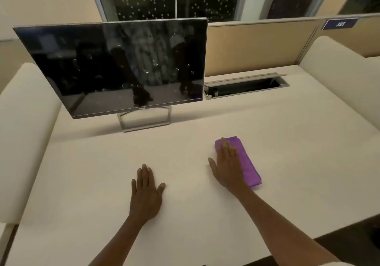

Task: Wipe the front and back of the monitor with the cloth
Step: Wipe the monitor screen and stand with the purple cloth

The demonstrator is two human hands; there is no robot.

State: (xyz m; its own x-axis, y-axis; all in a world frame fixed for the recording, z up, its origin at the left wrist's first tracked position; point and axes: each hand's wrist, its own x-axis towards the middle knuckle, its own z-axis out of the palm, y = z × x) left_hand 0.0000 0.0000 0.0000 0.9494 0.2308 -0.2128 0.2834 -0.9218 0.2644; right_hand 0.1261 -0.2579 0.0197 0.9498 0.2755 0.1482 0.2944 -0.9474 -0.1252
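On the desk (185, 214), right hand (227, 166) flat on the folded purple cloth (249, 168), left hand (146, 189) flat, empty; smudged monitor (115, 66) behind. Cloth: soft, light; pinch an edge.

The back of the monitor (115, 64) faces away, unseen. The right hand (227, 164) covers the near-left part of the purple cloth (247, 163). Inside the open cable hatch (245, 84) it is too dark to tell. Both forearms run off the bottom edge.
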